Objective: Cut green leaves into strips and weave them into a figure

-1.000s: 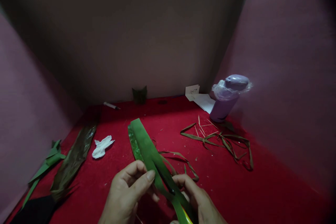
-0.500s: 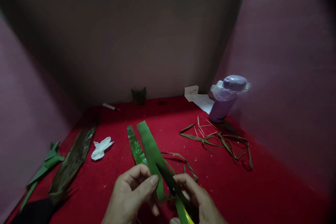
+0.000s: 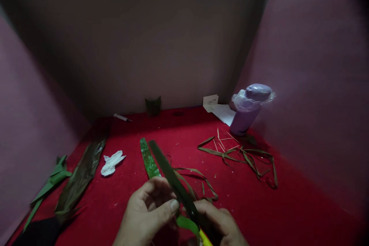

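Note:
My left hand (image 3: 145, 217) pinches a long green leaf strip (image 3: 165, 167) between thumb and fingers near its lower end. The strip rises away from me, turned almost edge-on and looking dark. My right hand (image 3: 220, 225) is closed just right of it on a yellow-handled cutting tool (image 3: 205, 240), whose dark blade lies along the strip. A bright green curl of leaf (image 3: 186, 223) shows between both hands. A second, mottled green strip (image 3: 147, 158) lies flat on the red cloth (image 3: 288, 207) just behind my left hand.
Dry brown leaf trimmings (image 3: 245, 155) and thin sticks are scattered at right. A lilac bottle (image 3: 248, 109) wrapped in plastic stands by white papers (image 3: 221, 109). A crumpled tissue (image 3: 111, 162), a dark wide leaf (image 3: 82, 175), folded green leaves (image 3: 50, 180) and a pen (image 3: 122, 117) lie at left.
The held leaf strip has rotated from its broad face to nearly edge-on and tilted right, uncovering the strip lying behind. Both hands have dropped slightly toward me.

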### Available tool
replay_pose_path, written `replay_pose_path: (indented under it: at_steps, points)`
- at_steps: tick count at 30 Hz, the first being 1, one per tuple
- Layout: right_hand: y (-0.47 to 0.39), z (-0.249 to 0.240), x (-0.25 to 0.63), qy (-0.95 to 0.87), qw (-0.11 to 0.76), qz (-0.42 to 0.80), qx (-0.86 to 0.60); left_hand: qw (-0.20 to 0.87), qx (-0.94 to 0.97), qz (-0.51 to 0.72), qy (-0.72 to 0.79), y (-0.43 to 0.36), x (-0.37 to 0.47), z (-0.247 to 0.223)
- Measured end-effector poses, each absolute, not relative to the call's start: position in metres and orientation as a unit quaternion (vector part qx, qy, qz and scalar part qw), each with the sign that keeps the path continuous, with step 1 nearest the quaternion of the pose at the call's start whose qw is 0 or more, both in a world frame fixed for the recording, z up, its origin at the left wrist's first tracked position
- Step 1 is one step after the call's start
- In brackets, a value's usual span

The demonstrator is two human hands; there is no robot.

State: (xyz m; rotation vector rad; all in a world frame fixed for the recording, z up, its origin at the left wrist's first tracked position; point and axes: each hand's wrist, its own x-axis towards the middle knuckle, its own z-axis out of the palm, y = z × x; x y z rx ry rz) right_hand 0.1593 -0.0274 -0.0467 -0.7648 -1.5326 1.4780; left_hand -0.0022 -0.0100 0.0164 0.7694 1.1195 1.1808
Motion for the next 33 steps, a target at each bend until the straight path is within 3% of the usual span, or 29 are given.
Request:
replay_pose_path:
  at_steps: [15,33]
  points:
    - [-0.028,-0.048,0.160,-0.685,0.428,0.488,-0.329,0.629,0.348,0.509,0.473,-0.012,-0.004,0.032]
    - [-0.023,-0.037,0.162,-0.718,0.373,0.469,-0.354,0.677,0.278,0.501,0.461,-0.014,-0.007,0.042]
